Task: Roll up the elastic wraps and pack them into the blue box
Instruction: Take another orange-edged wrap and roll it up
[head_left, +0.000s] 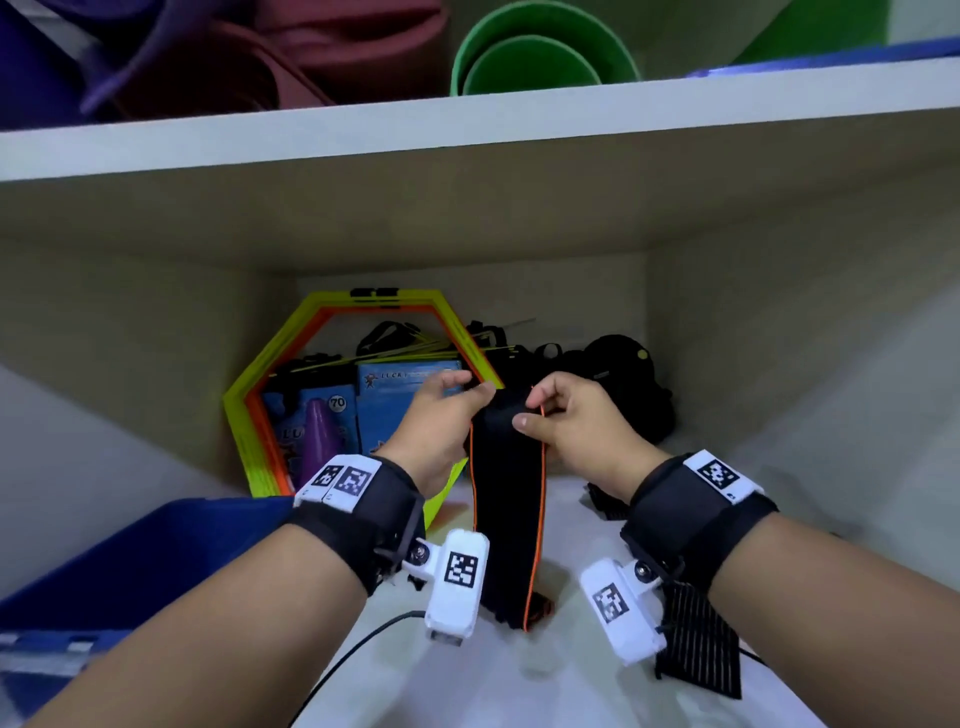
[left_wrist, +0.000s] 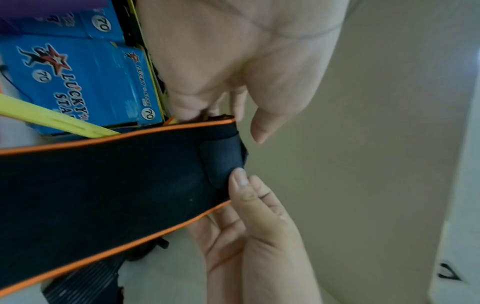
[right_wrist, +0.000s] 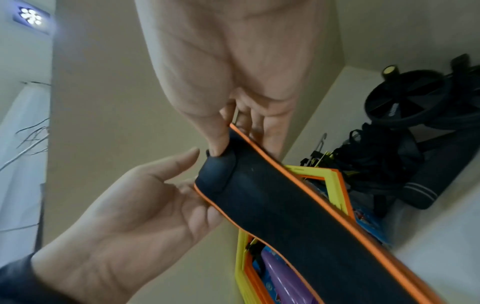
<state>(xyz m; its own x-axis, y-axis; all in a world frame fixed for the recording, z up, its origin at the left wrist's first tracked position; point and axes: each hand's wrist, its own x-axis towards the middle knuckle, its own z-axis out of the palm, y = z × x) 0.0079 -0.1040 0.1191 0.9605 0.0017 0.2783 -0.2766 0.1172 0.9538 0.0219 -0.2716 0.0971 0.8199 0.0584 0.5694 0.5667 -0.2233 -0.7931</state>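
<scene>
Yellow-and-orange hexagonal frames (head_left: 270, 410) lean upright beyond left hand, against shelf back. Blue Lucky Star cartons (head_left: 400, 405) stand inside frames, just past left fingers. Black wheel (right_wrist: 410, 98) and tangled black straps (head_left: 639, 395) behind right hand. Green rolled mat (head_left: 540, 52), maroon mats (head_left: 270, 57) on upper shelf (head_left: 467, 124), above both hands.

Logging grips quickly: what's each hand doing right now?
Left hand: pinching the top of the black orange-edged elastic wrap.
Right hand: pinching the same end.
</scene>
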